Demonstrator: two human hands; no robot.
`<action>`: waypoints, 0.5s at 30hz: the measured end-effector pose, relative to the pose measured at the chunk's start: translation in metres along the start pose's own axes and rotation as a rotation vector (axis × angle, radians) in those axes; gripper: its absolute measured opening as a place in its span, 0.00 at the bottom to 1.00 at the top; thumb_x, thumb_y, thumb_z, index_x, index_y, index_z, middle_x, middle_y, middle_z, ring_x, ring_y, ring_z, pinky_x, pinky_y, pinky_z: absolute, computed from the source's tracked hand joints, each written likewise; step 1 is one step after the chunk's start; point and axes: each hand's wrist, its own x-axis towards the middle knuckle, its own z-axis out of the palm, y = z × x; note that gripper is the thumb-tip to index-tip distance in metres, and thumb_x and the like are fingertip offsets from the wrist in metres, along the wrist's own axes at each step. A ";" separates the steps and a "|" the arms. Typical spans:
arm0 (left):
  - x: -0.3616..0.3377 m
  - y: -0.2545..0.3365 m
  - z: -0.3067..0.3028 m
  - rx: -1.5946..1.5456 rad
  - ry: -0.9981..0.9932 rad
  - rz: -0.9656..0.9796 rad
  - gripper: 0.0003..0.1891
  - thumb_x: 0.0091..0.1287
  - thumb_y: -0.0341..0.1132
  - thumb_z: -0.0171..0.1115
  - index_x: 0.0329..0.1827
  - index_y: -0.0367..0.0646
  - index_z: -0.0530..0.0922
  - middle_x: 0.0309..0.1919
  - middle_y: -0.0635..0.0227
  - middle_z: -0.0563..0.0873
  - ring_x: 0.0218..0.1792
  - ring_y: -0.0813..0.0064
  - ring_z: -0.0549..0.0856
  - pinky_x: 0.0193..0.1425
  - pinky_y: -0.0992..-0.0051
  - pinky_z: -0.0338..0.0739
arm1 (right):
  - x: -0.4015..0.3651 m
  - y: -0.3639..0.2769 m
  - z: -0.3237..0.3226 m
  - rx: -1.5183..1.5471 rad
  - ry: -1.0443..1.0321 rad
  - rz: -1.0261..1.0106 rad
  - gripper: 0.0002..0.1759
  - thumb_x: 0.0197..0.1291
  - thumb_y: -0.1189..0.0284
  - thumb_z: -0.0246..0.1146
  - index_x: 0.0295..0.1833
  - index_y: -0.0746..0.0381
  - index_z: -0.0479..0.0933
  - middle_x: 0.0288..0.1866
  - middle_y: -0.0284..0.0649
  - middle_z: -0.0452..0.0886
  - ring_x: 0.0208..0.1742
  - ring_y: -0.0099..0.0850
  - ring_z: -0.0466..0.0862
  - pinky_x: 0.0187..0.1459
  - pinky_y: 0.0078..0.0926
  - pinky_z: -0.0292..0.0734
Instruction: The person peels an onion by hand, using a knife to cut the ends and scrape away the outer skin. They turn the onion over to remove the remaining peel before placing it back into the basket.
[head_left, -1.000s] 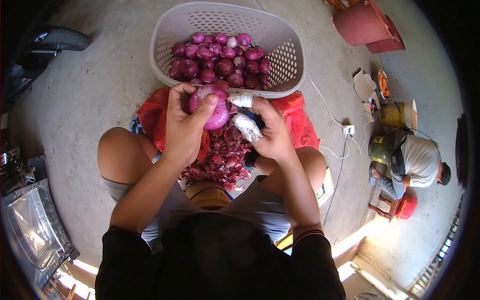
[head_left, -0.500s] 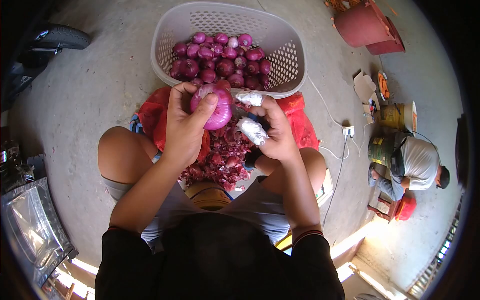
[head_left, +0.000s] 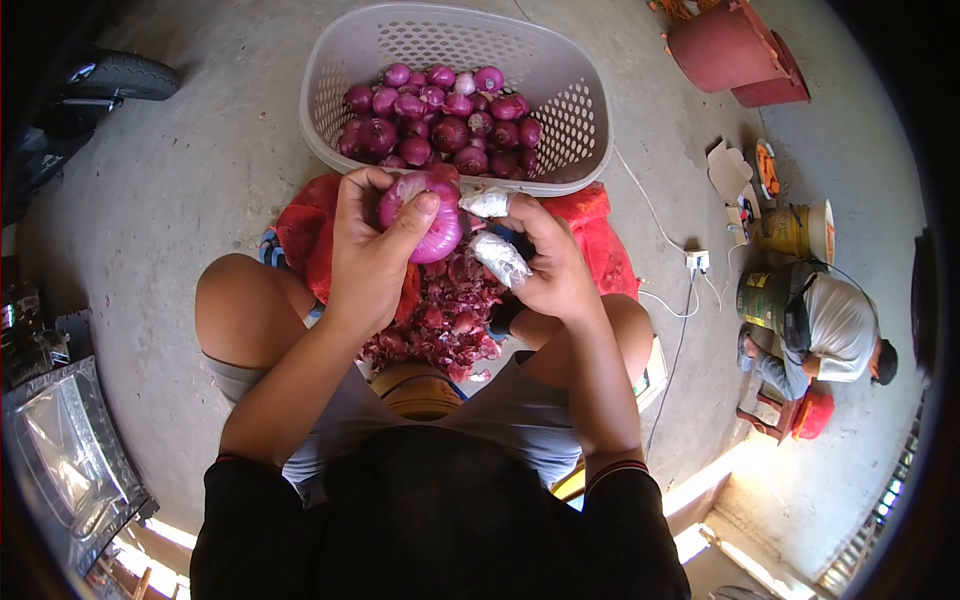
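Observation:
My left hand [head_left: 372,240] is closed around a large purple onion [head_left: 432,240], with the thumb across its front. A loose dark red flap of skin shows at the onion's top. Silver foil-like wrapping [head_left: 500,260] covers the thumb and forefinger tips of my right hand [head_left: 555,270], which sits just right of the onion. Its other fingers are curled in, and a bit of something dark blue shows between them; what it is stays hidden. Below both hands lies a heap of red onion skins [head_left: 455,320] between my knees, over red mesh sacking [head_left: 310,225].
A grey plastic basket [head_left: 335,70] of several onions [head_left: 450,133] stands ahead. Right are a socket block with cables [head_left: 697,261], a seated person [head_left: 840,325], buckets [head_left: 820,230] and a red tub [head_left: 725,50]. A black wheel [head_left: 130,75] is at far left.
My right hand has shifted slightly left, bringing the wrapped fingertips up to the onion's right side. The left hand still holds the onion nearly in place.

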 end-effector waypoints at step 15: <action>0.001 0.003 -0.002 -0.048 -0.014 -0.037 0.13 0.67 0.31 0.60 0.49 0.44 0.65 0.45 0.66 0.79 0.46 0.78 0.80 0.51 0.73 0.78 | -0.009 0.010 -0.003 0.109 0.058 -0.035 0.30 0.49 0.82 0.67 0.60 0.61 0.67 0.44 0.42 0.79 0.42 0.32 0.82 0.44 0.27 0.75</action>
